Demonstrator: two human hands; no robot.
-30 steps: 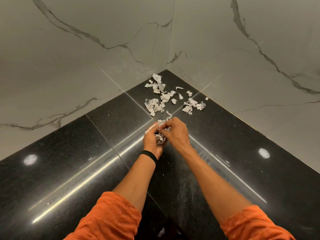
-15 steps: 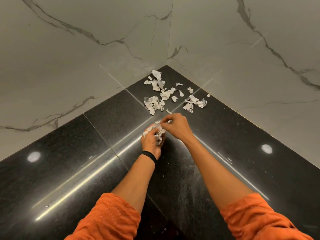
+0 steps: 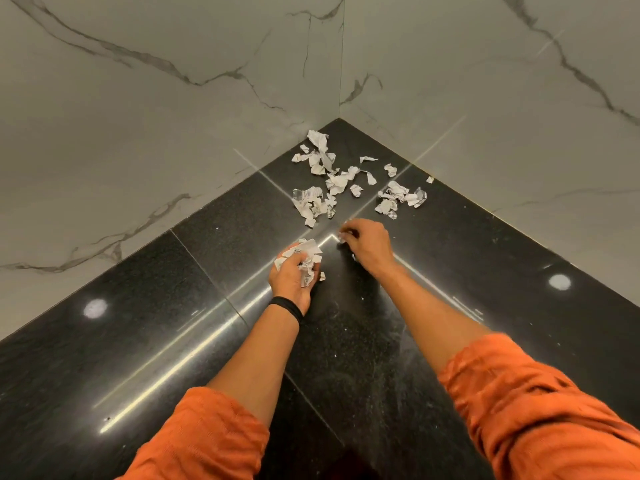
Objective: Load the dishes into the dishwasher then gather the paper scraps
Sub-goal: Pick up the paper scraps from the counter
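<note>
No legible text, number or brand anywhere. The loose paper scraps at 12 o'clock on the black counter carry grey printed lines, too small and blurred to read. The wad of scraps held in the left hand, near centre, shows a dark printed patch on its upper face. It can't be made out.

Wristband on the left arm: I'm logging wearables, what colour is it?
Black wristband, seen best in head view.

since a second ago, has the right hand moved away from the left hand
Yes. The right hand has left the left hand and its bunch of scraps, reaching farther toward the loose paper scraps lying on the black counter.
</note>
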